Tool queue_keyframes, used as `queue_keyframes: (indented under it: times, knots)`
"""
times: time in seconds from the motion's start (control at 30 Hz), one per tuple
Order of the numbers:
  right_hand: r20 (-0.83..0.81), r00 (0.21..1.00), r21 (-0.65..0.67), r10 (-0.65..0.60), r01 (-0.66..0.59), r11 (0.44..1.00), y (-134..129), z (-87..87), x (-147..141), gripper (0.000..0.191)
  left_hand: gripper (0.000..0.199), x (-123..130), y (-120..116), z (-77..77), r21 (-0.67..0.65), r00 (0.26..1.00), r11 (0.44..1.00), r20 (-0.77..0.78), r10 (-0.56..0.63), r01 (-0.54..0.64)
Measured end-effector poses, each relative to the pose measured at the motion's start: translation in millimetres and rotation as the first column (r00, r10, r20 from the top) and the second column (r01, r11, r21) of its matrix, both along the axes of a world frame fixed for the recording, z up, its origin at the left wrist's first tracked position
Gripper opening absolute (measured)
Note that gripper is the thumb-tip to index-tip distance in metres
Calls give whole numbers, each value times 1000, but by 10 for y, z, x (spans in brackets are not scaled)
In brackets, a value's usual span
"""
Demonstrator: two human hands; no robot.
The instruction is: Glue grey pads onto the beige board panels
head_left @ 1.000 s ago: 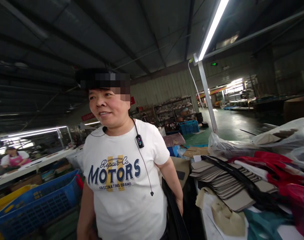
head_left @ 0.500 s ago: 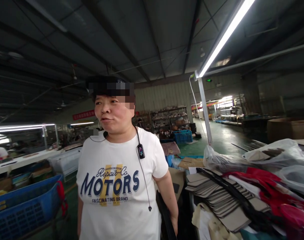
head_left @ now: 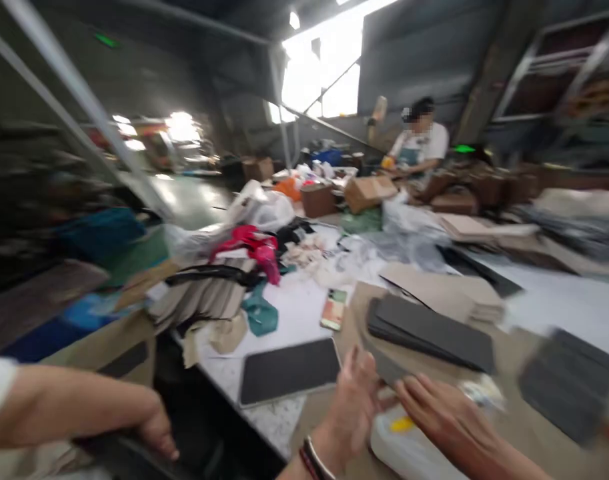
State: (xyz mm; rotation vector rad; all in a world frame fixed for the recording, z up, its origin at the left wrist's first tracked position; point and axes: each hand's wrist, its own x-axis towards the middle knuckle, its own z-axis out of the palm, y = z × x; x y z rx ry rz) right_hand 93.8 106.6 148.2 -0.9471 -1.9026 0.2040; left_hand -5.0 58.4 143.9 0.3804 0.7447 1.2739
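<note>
My left hand, with bracelets at the wrist, is at the lower centre, its fingers curled at the near end of a dark grey strip. My right hand comes in from the lower right, its fingers closed on the same strip. Below the hands lies a clear plastic container with a yellow item. Beyond them is a stack of dark grey panels on brown paper. A flat dark panel with a light edge rests left of my left hand. The picture is blurred by motion.
Another person's arm reaches in at the lower left. A phone, a teal cloth, red cloth and a pile of grey-beige sheets lie on the table. More dark pieces lie at right. A person works behind.
The view has swung right and down, from the standing person to the table. Both my hands now show, on the strip. The other person is visible only as an arm at the left.
</note>
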Motion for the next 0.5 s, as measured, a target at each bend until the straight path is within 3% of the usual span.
queue_keyframes:
  times: [0.07,0.17,0.23,0.3,0.37,0.43,0.5]
  knots:
    - [235,972,-35,-2,10,999,-444,-190,475,16,33,145,-86,-131,-143,1000,990,-17,12,-14]
    - [538,842,-91,47,3,996,-859,-313,826,21,26,125,-117,-259,-281,994,956,-86,63,-85]
    - [552,827,-129,-111,215,968,-1015,-390,1017,24,31,78,-134,-305,-302,995,950,-86,51,-75]
    - [454,818,-227,-354,490,842,-1164,-499,1203,35,34,55,-171,-340,-316,997,948,-79,23,-47]
    - [333,789,-448,-516,614,650,-1333,-632,1330,40,34,72,-224,-388,-343,997,939,-75,-21,-6]
    - [179,782,-729,-597,513,453,-1503,-753,1357,44,35,124,-285,-462,-384,994,921,-58,-88,59]
    - [10,716,-922,-698,277,271,-1639,-828,1298,47,36,191,-351,-557,-428,987,895,-32,-158,129]
